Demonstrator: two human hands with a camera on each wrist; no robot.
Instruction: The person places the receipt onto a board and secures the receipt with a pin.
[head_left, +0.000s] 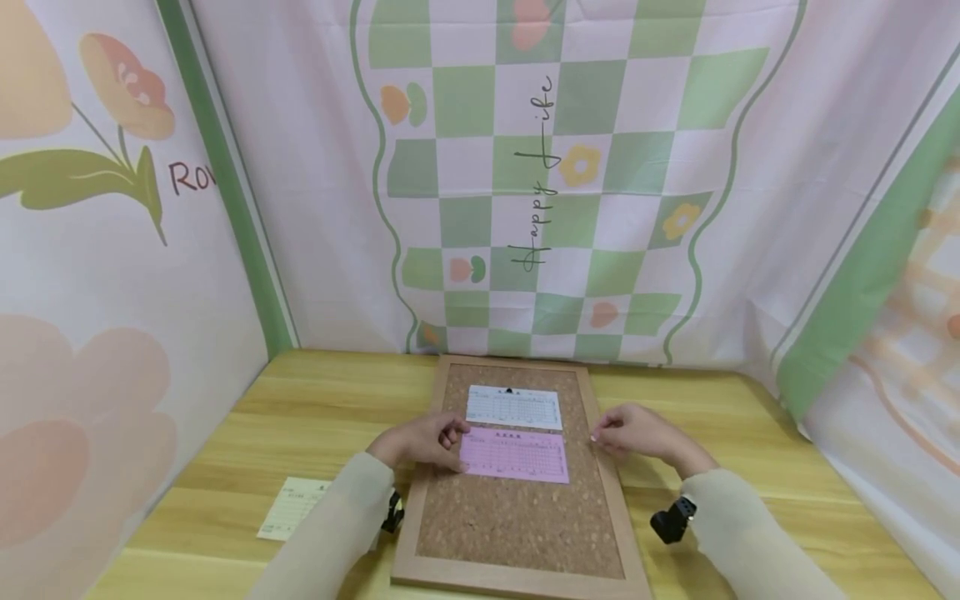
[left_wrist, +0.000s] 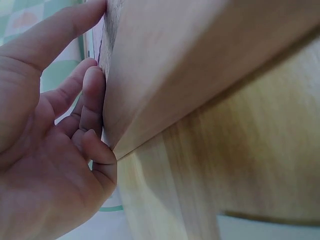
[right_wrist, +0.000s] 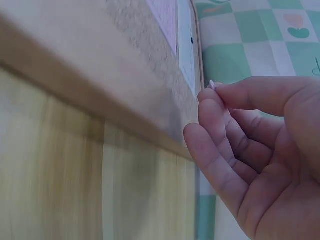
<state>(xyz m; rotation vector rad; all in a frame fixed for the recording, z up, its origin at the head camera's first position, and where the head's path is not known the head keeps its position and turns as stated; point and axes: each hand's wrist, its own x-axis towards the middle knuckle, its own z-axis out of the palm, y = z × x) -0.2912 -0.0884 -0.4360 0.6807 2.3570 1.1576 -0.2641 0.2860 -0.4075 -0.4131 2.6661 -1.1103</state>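
Observation:
A cork board (head_left: 517,525) with a wooden frame lies on the table. On it is a pink printed slip (head_left: 514,457), just below a pale blue printed slip (head_left: 513,410) that has a black pin (head_left: 509,390) at its top edge. My left hand (head_left: 426,440) rests over the board's left side, thumb and index fingertips spread along the pink slip's left edge. At the board's right edge, my right hand (head_left: 637,432) pinches a small pale pushpin (right_wrist: 212,85) between thumb and index finger, with the other fingers loosely bent.
A pale yellow printed slip (head_left: 292,507) lies on the wooden table (head_left: 337,392) to the left, partly hidden by the left sleeve. A patterned curtain (head_left: 465,167) hangs behind the table, close to the board's far end. A black wrist camera (head_left: 673,521) is on the right wrist.

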